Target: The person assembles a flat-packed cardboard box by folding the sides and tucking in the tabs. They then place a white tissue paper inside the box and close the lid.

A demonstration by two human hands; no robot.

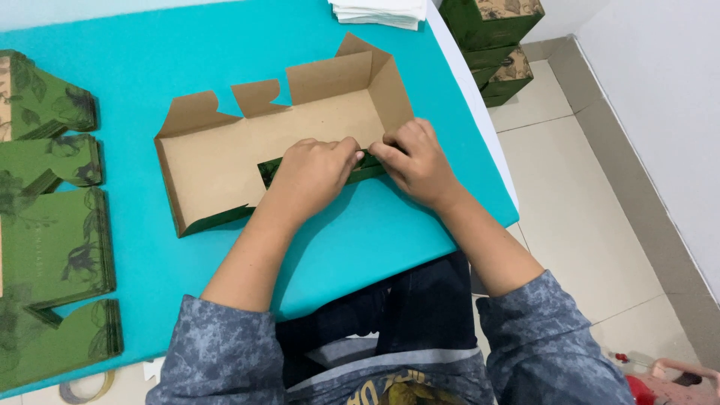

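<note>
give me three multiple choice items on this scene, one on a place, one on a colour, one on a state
1. Where does the stack of flat green boxes lie?
A. on the table's left side
B. on the floor
C. inside the open box

2. What colour is the table top?
A. red
B. turquoise
C. black

3. What state is the box under the hands in?
A. closed and taped
B. crushed flat
C. partly folded, open on top

Answers: 1 A, the stack sits at the table's left edge. 2 B, the surface is turquoise all over. 3 C, brown walls stand up while the left hand and right hand press its near wall.
</note>
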